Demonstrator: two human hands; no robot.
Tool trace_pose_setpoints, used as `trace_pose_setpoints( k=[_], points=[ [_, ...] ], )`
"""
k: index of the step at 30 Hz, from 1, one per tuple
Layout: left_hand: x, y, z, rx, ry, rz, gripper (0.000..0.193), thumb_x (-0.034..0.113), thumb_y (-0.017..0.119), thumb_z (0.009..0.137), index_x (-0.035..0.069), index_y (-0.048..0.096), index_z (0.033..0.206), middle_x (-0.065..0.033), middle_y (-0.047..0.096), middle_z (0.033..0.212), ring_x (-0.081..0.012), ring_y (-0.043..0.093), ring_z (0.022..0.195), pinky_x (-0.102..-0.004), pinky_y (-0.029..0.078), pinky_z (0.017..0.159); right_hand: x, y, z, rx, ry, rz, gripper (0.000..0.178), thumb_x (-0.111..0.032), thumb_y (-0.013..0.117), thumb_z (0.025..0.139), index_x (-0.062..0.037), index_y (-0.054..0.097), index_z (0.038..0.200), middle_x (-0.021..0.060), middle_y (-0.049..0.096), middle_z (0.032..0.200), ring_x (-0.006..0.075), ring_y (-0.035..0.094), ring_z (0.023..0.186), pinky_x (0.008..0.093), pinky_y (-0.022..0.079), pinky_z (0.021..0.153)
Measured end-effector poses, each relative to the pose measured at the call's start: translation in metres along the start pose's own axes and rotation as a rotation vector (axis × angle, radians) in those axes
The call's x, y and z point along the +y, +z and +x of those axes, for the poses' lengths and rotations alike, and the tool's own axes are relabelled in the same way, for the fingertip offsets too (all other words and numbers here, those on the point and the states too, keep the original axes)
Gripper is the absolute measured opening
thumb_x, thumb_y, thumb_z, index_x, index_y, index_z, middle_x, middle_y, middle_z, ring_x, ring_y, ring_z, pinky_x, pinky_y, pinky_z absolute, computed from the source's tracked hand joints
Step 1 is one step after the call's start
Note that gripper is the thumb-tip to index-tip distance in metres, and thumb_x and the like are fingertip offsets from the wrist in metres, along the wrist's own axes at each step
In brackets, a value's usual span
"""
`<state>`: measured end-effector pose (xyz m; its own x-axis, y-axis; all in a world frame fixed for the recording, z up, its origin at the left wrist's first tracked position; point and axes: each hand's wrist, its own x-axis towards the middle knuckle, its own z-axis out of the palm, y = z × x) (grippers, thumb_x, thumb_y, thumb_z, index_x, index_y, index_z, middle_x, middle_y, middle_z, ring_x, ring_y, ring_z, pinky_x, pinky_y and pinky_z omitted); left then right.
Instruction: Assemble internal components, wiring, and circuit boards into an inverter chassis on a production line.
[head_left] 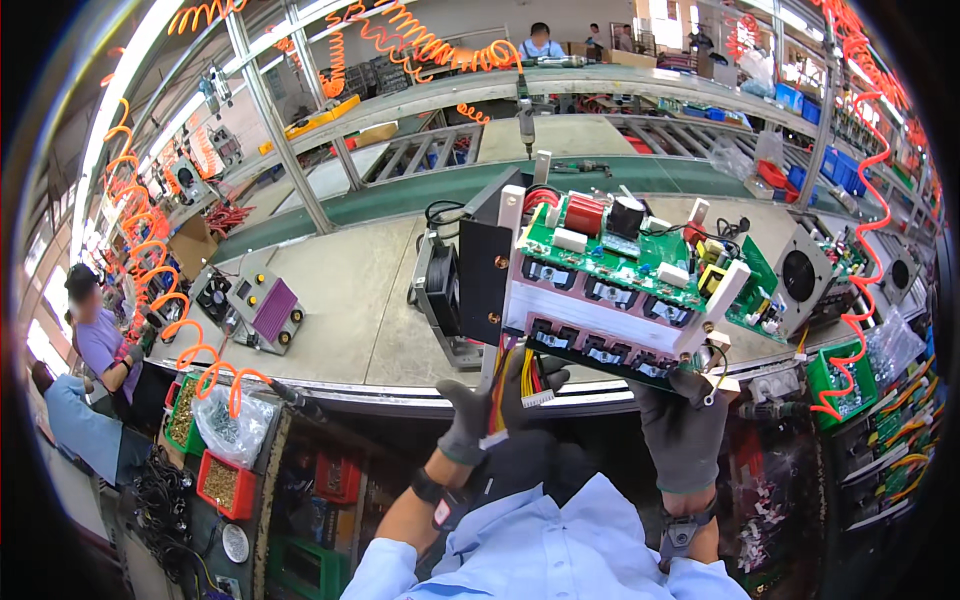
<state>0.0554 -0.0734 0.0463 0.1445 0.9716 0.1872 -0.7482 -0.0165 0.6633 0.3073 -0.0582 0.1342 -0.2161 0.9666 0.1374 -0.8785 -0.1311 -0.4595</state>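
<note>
I hold up a circuit board assembly in front of me: green boards with a red coil, black capacitor and white parts, a black side plate with a fan on its left. My left hand, in a dark glove, grips its lower left where a bundle of red and yellow wires hangs down. My right hand, also gloved, holds the lower right corner. The assembly is lifted above the front edge of the workbench.
A grey unit with a purple panel lies on the bench at left. More fan-fitted assemblies sit at right. An electric screwdriver hangs overhead on orange coiled hoses. Bins of screws stand lower left; other workers sit far left.
</note>
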Motion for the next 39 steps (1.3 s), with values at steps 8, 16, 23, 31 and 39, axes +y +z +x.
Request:
trace_pose_setpoints(
  k=[8, 16, 23, 31, 39],
  points=[
    [-0.014, 0.041, 0.012, 0.397, -0.040, -0.030, 0.050, 0.036, 0.063, 0.106, 0.003, 0.051, 0.142, -0.0151, 0.064, 0.132, -0.0258, 0.066, 0.121, -0.0456, 0.057, 0.107, 0.013, -0.025, 0.009, 0.008, 0.027, -0.176, 0.041, -0.003, 0.059, 0.091, 0.0043, 0.059, 0.131, 0.0165, 0.071, 0.124, 0.0313, 0.072, 0.114, 0.0443, 0.064, 0.098],
    [0.013, 0.081, -0.020, 0.420, -0.132, -0.033, 0.029, 0.015, 0.062, 0.103, 0.001, 0.057, 0.128, -0.0107, 0.070, 0.103, -0.0228, 0.069, 0.094, -0.0351, 0.059, 0.087, 0.019, -0.035, 0.011, -0.050, 0.070, -0.215, 0.037, -0.004, 0.058, 0.094, 0.0084, 0.058, 0.129, 0.0176, 0.071, 0.123, 0.0297, 0.072, 0.113, 0.0440, 0.063, 0.097],
    [0.025, 0.072, -0.008, 0.184, -0.146, -0.353, 0.089, 0.064, 0.064, 0.093, 0.005, 0.037, 0.154, -0.0196, 0.036, 0.157, -0.0370, 0.040, 0.144, -0.0569, 0.033, 0.124, 0.030, -0.036, 0.014, -0.029, 0.161, -0.394, 0.046, -0.002, 0.061, 0.095, 0.0034, 0.053, 0.139, 0.0169, 0.067, 0.128, 0.0293, 0.071, 0.115, 0.0438, 0.063, 0.098],
    [0.029, 0.078, 0.001, 0.234, -0.108, -0.247, 0.101, 0.078, 0.060, 0.090, 0.009, 0.034, 0.160, -0.0226, 0.039, 0.160, -0.0424, 0.041, 0.146, -0.0604, 0.033, 0.124, 0.049, -0.038, 0.016, -0.003, 0.138, -0.445, 0.039, -0.005, 0.066, 0.098, -0.0012, 0.055, 0.135, 0.0077, 0.070, 0.118, 0.0130, 0.068, 0.102, 0.0304, 0.057, 0.087],
    [0.050, 0.060, -0.014, 0.132, 0.103, -0.361, 0.056, 0.056, 0.052, 0.103, 0.010, 0.062, 0.133, -0.0101, 0.071, 0.120, -0.0225, 0.070, 0.101, -0.0471, 0.058, 0.090, 0.035, -0.009, 0.030, -0.721, -0.360, -1.234, 0.038, -0.015, 0.076, 0.090, -0.0022, 0.065, 0.123, 0.0220, 0.058, 0.135, 0.0401, 0.059, 0.124, 0.0485, 0.050, 0.105]
  ],
)
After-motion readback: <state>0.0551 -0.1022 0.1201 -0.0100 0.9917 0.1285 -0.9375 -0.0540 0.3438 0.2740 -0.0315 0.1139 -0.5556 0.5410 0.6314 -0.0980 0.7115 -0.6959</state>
